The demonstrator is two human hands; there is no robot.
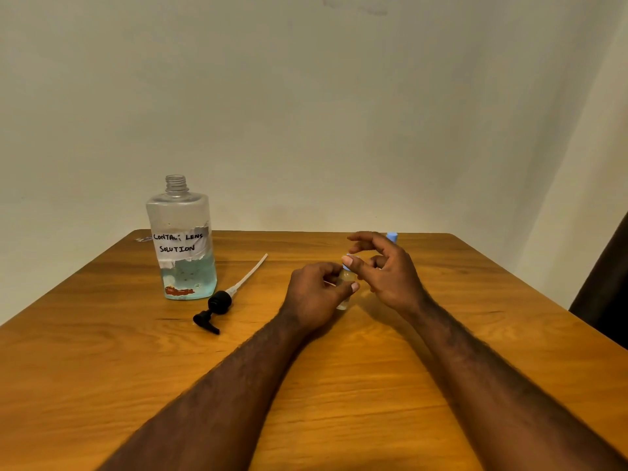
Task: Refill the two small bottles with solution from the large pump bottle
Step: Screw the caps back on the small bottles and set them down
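The large clear bottle [181,246], labelled contact lens solution, stands uncapped at the table's left with bluish liquid in its lower part. Its black pump head with white tube [221,302] lies on the table beside it. My left hand [316,295] grips a small clear bottle [346,282] standing on the table. My right hand [387,270] pinches the small bottle's light blue cap [346,266] with thumb and fingertip. A second small bottle's blue cap [391,236] shows behind my right hand; its body is hidden.
The wooden table [339,385] reaches to a pale wall at the back. A dark object [608,294] stands off the table's right edge. A small clear scrap [144,238] lies at the far left corner.
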